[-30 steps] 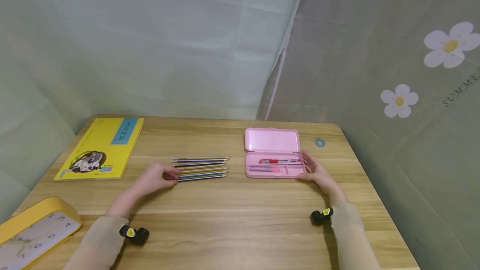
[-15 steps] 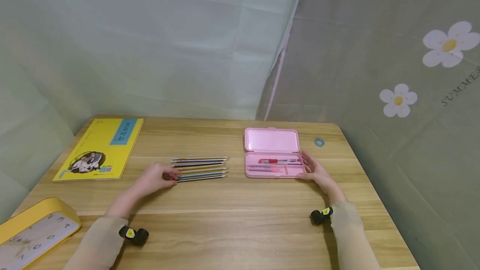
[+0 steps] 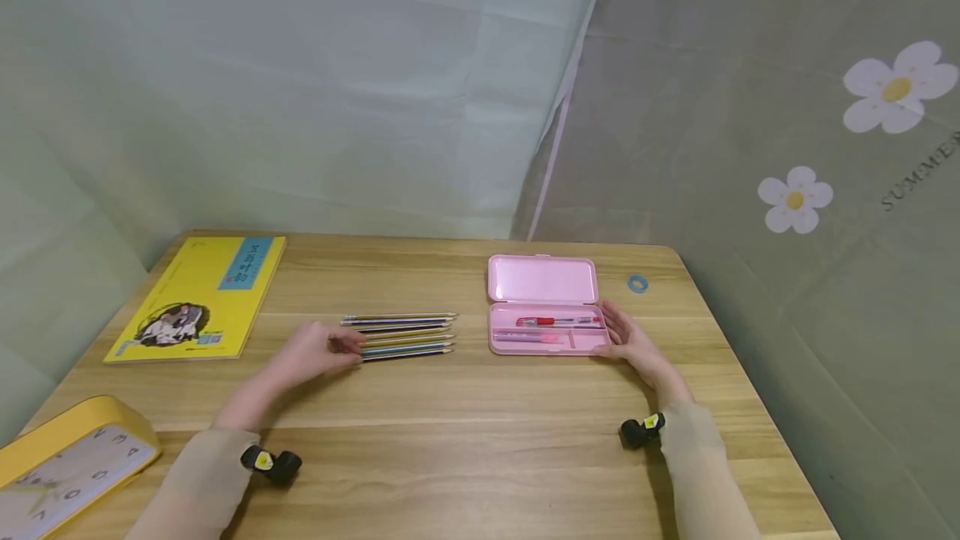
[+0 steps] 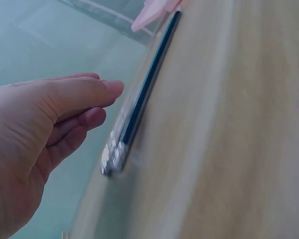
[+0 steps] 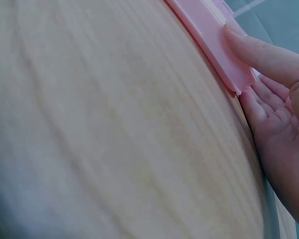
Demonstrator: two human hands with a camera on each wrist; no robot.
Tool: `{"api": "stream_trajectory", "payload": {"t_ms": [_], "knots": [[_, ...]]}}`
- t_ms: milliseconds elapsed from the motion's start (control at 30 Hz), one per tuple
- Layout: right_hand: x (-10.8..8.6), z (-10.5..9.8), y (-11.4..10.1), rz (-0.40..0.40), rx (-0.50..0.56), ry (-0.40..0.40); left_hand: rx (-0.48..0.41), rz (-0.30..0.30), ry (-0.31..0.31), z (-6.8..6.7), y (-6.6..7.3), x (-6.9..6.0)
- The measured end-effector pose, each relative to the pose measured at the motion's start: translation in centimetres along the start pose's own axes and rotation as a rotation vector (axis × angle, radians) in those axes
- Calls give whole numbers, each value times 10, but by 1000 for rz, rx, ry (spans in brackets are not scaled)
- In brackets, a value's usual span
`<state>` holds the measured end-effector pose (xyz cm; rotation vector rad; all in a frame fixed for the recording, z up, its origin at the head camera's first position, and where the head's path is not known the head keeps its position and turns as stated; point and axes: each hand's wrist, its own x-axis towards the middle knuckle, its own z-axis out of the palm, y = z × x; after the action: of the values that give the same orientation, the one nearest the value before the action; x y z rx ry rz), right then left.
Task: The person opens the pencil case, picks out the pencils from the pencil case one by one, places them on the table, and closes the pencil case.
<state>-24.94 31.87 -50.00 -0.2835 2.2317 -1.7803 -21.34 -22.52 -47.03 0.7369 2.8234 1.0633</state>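
Note:
Several pencils [image 3: 408, 349] lie side by side on the table, tips to the right. My left hand [image 3: 311, 352] is at their left ends, fingers bent and thumb forward. In the left wrist view, the eraser ends of the nearest pencils [image 4: 148, 79] show beside the fingertips, and I see none pinched. A pink pencil case [image 3: 543, 280] lies open, with a red pen [image 3: 542, 322] and a pink-tipped pen [image 3: 528, 338] inside. My right hand [image 3: 633, 348] holds its right end, thumb at the front wall and fingers along the side, as the right wrist view [image 5: 281, 94] also shows.
A yellow book [image 3: 225, 307] lies at the back left of the wooden table [image 3: 480, 457]. A yellow clock [image 3: 112, 415] stands at the near left. Behind the case, to the right, lies a blue ring [image 3: 638, 284]. Curtains hang around the table.
My left hand has shifted slightly right along the pencils, covering a bit more of their left ends. The right hand and the pencil case have stayed in place.

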Motion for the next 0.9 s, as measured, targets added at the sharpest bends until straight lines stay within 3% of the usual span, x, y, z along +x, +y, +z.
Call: {"api": "stream_trajectory", "payload": {"t_ms": [233, 567, 767, 900], "knots": [[0, -1, 0, 11, 9, 4, -11, 45, 12, 3, 17, 23], [0, -3, 1, 10, 21, 0, -32, 194, 200, 18, 41, 72], [1, -2, 2, 10, 16, 5, -116, 174, 312, 27, 52, 103], [1, -1, 2, 8, 17, 7, -142, 142, 290, 33, 54, 122]]}}
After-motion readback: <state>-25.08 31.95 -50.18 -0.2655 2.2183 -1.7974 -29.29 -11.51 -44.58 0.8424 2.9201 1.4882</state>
